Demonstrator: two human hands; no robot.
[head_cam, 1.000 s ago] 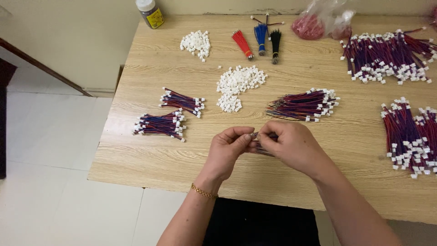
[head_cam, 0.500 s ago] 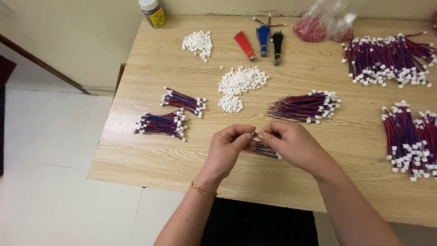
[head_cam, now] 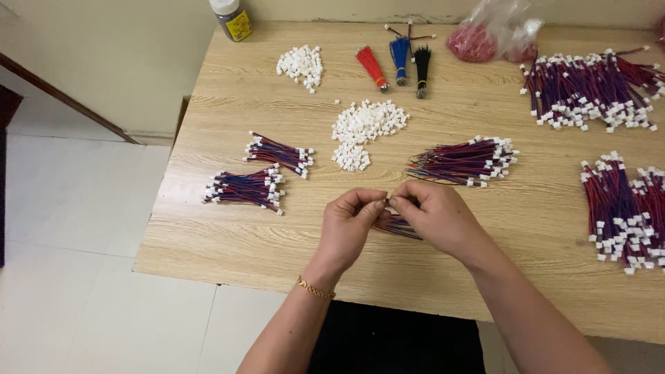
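My left hand (head_cam: pixel 350 223) and my right hand (head_cam: pixel 435 213) meet above the table's front middle, fingertips pinched together around a small white connector. A short bundle of red and blue wires (head_cam: pixel 396 226) runs under my right hand; its ends are hidden by my fingers. Just beyond my hands lie a pile of white connectors (head_cam: pixel 366 125) and a bundle of red and blue wires with white plugs (head_cam: pixel 464 161). Two smaller wire bundles (head_cam: pixel 260 173) lie to the left of my left hand.
On the wooden table (head_cam: pixel 228 235), large wire heaps sit at the right edge (head_cam: pixel 623 208) and the far right (head_cam: pixel 589 86). Red, blue and black wire tufts (head_cam: pixel 396 59), another connector pile (head_cam: pixel 301 64), a plastic bag (head_cam: pixel 488 34) and a bottle (head_cam: pixel 232 17) line the back.
My hands have stayed together at the same spot; only the fingers shifted slightly around the connector and wires.
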